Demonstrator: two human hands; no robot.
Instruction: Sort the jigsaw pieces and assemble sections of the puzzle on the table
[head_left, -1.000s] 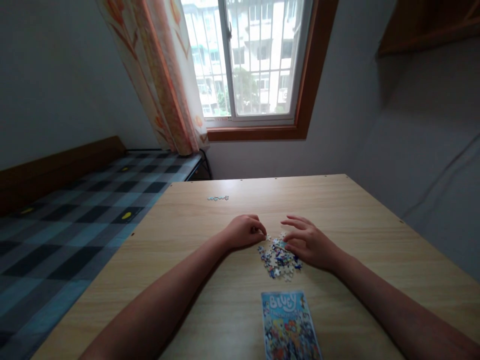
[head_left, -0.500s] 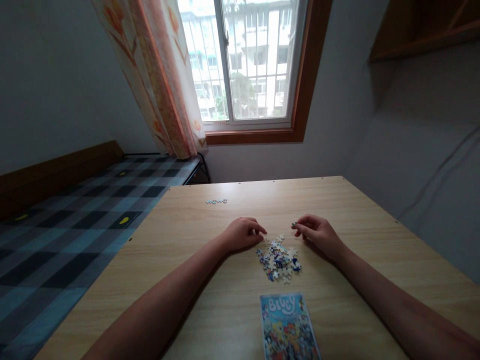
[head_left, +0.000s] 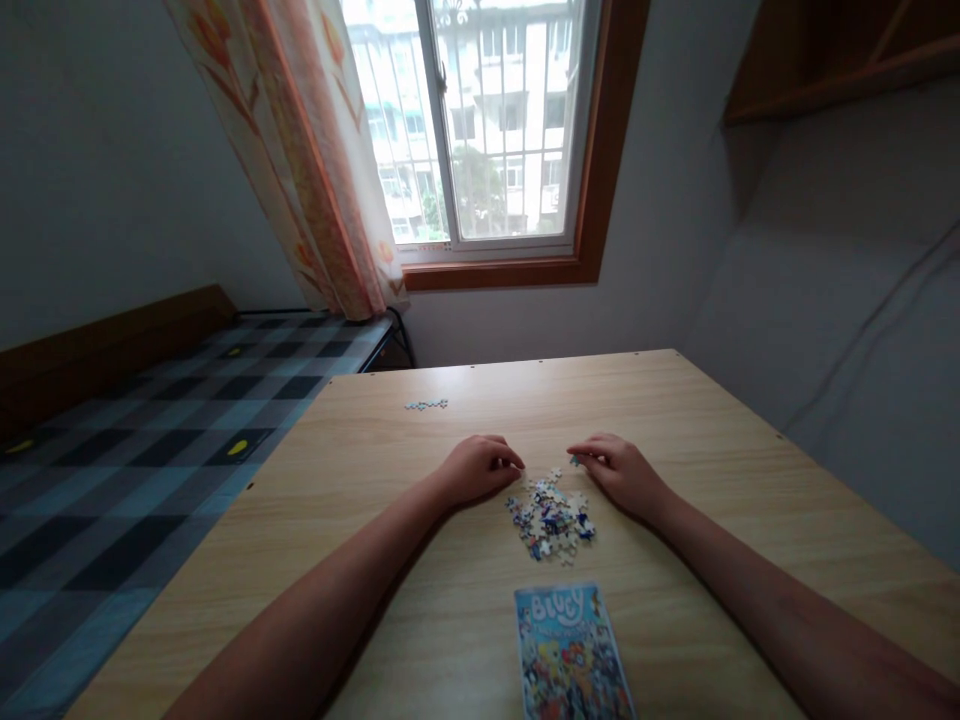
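Note:
My right hand (head_left: 616, 470) pinches a small puzzle piece (head_left: 575, 460) between thumb and fingertips, just above the far right side of a loose pile of puzzle pieces (head_left: 551, 520). Blue, white and pale pieces lie mixed in the pile, some overlapping. My left hand (head_left: 478, 468) rests on the table at the pile's far left edge. Its fingers are loosely bent with a gap to the thumb, and I see nothing held in it. Farther back, a short joined strip of puzzle pieces (head_left: 426, 404) lies flat.
A blue puzzle box (head_left: 574, 650) printed "Bluey" lies near me on the wooden table (head_left: 360, 440). Left of the table stands a bed (head_left: 150, 460) with a checked cover. A curtain (head_left: 300, 180) hangs beside the window; a shelf (head_left: 847, 90) juts from the right wall.
My right hand has turned a little and lowered, with the puzzle piece still in its fingertips. The left hand has barely moved. The whole view has shifted slightly.

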